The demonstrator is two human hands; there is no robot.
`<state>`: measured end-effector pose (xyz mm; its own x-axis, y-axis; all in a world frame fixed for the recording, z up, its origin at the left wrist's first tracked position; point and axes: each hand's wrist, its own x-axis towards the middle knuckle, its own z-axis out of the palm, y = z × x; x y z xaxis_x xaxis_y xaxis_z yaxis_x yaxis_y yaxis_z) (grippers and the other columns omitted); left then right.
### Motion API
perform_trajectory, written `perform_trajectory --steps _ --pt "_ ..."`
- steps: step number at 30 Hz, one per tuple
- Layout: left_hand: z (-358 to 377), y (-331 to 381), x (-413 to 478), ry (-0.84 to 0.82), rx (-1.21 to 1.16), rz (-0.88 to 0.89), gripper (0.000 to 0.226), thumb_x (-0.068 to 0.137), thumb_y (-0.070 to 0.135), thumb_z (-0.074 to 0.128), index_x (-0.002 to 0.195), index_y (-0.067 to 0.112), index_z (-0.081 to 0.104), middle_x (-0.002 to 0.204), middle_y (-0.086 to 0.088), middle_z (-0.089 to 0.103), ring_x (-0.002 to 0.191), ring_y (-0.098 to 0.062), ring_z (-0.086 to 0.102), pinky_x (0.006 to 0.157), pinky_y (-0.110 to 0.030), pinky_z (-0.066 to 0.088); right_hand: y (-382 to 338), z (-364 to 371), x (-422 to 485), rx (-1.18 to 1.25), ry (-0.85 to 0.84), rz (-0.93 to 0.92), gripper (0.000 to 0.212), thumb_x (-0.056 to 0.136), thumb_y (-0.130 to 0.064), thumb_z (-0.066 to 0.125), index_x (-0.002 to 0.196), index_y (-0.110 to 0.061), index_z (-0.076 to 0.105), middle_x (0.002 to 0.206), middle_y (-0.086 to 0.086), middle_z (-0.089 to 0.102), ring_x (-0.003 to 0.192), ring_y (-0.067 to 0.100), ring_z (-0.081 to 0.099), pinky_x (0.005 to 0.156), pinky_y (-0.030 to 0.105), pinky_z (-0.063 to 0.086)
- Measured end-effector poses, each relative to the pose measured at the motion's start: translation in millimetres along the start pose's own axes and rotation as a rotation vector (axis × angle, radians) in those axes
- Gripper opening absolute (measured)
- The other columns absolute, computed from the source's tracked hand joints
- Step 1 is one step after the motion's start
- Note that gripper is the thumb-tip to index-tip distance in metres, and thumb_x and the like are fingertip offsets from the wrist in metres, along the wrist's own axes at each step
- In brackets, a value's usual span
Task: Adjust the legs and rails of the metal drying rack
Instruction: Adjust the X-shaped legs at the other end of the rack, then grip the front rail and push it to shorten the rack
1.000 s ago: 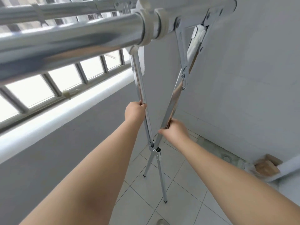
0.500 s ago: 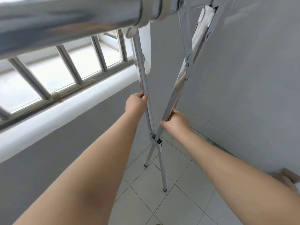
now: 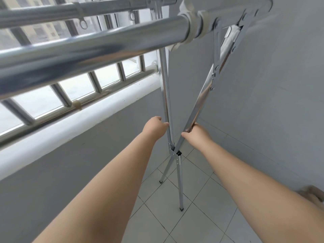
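A shiny metal drying rack stands in front of me. Its thick top rail runs across the upper view, and a thinner second rail lies behind it. Two crossed legs meet at a hinge low in the middle. My left hand is shut on the left leg just above the hinge. Around the right leg, at about the same height, my right hand is closed. Below the hinge, two feet rest on the tiled floor.
A grey wall stands close on the right. On the left, a barred window sits above a white ledge and a low grey wall. A brownish object lies at the right edge on the tiles.
My view has tilted up and down, so the top rail sits lower in frame than half a second ago. Both hands stay gripped on the same legs.
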<state>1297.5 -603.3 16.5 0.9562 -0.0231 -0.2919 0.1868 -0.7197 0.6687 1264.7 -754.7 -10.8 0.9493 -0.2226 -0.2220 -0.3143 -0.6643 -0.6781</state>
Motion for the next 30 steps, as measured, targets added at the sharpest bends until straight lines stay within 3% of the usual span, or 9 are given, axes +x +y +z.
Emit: perform_trajectory --steps 7,15,19,21,23,27,30 --pt "-21 -34 -48 0.023 0.115 0.038 0.051 0.096 0.03 0.048 0.142 0.01 0.038 0.145 -0.007 0.045 0.125 -0.026 0.048 0.1 -0.034 0.041 -16 0 -40 -0.029 0.059 0.132 0.036 0.086 -0.021 0.06 0.116 -0.007 0.048 0.113 0.01 0.063 0.095 0.029 0.058 0.069 0.028 0.04" --pt "-29 -87 -110 0.013 0.184 0.061 0.045 0.093 0.026 0.05 0.136 0.011 0.047 0.137 -0.004 0.053 0.121 -0.024 0.052 0.094 -0.031 0.042 -28 22 -130 -0.084 -0.04 0.058 0.051 0.089 -0.025 0.059 0.132 -0.008 0.039 0.12 0.011 0.057 0.105 0.028 0.057 0.083 0.034 0.046" --pt "-28 -109 -144 0.004 0.229 0.06 0.04 0.093 0.023 0.049 0.13 0.009 0.053 0.117 -0.004 0.06 0.105 -0.024 0.056 0.085 -0.029 0.042 -29 34 -168 -0.119 -0.097 0.021 0.056 0.09 -0.026 0.056 0.14 -0.013 0.035 0.118 0.009 0.058 0.088 0.023 0.053 0.072 0.028 0.041" --pt "-31 -117 -162 0.014 0.239 0.059 0.025 0.092 0.022 0.049 0.113 0.012 0.059 0.109 -0.007 0.06 0.097 -0.024 0.056 0.082 -0.029 0.042 -29 38 -185 -0.133 -0.117 -0.003 0.055 0.09 -0.025 0.054 0.142 -0.015 0.035 0.112 0.007 0.059 0.08 0.019 0.052 0.064 0.026 0.039" --pt "-36 -123 -181 0.04 0.253 0.053 0.006 0.092 0.022 0.049 0.095 0.018 0.053 0.096 -0.003 0.054 0.086 -0.022 0.051 0.076 -0.029 0.04 -29 40 -199 -0.14 -0.133 -0.022 0.056 0.09 -0.025 0.053 0.142 -0.017 0.035 0.111 0.005 0.058 0.079 0.019 0.052 0.061 0.026 0.039" --pt "-45 -135 -227 0.113 0.281 0.024 0.013 0.092 0.023 0.048 0.093 0.013 0.057 0.094 -0.004 0.057 0.082 -0.022 0.049 0.072 -0.029 0.04 -36 38 -230 -0.159 -0.171 -0.102 0.053 0.092 -0.024 0.051 0.142 -0.017 0.036 0.127 0.007 0.054 0.1 0.024 0.057 0.082 0.032 0.046" --pt "-48 -147 -260 0.176 0.289 -0.023 0.031 0.094 0.023 0.046 0.112 0.004 0.062 0.098 -0.007 0.061 0.083 -0.022 0.05 0.073 -0.029 0.043 -41 40 -252 -0.214 -0.183 -0.194 0.048 0.093 -0.025 0.05 0.139 -0.017 0.04 0.13 0.005 0.054 0.109 0.024 0.056 0.092 0.033 0.045"
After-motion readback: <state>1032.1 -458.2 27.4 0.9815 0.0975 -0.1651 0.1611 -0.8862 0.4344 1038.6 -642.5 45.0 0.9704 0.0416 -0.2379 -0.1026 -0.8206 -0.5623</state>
